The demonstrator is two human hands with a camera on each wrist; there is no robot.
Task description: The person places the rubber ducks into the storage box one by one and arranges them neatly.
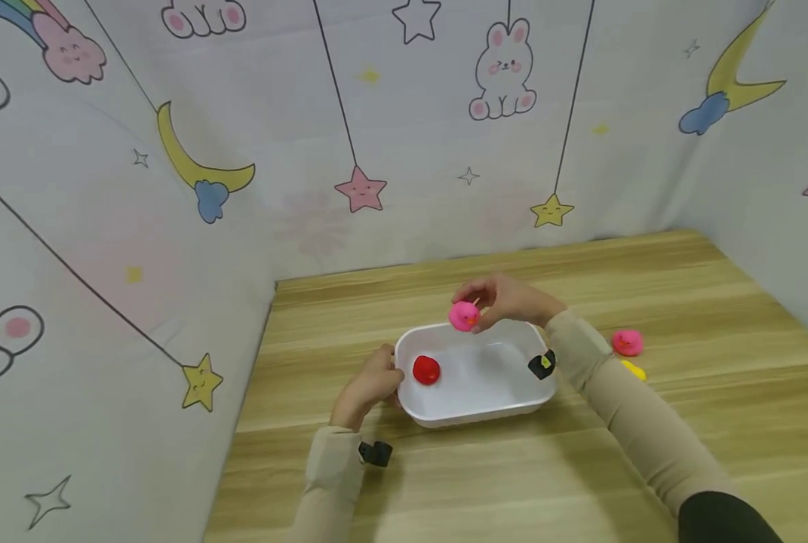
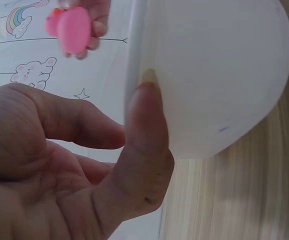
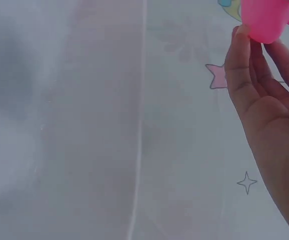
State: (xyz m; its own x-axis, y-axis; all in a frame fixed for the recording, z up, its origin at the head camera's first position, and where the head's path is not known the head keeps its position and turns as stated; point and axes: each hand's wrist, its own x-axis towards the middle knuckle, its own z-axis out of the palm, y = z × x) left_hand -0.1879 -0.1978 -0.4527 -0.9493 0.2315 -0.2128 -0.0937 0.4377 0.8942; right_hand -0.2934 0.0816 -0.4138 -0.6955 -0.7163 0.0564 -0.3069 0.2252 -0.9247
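A pink rubber duck (image 1: 464, 316) with an orange beak is pinched between the thumb and fingers of my right hand (image 1: 502, 300), above the far rim of a white plastic tub (image 1: 485, 411). The right wrist view shows the pink duck (image 3: 266, 20) at its top right corner. My left hand (image 1: 371, 383) grips the tub's left end; in the left wrist view its thumb and fingers bend around the tub rim (image 2: 134, 65). Inside the tub, toward the left, lies a small red rounded thing (image 1: 426, 370).
Right of the tub, a second pink duck (image 1: 628, 342) sits on the wood-grain table (image 1: 729, 317). Next to it a yellow thing (image 1: 634, 370) is partly hidden by my right sleeve (image 1: 621, 400). A printed cloth wall (image 1: 417, 226) stands behind the table and along its sides.
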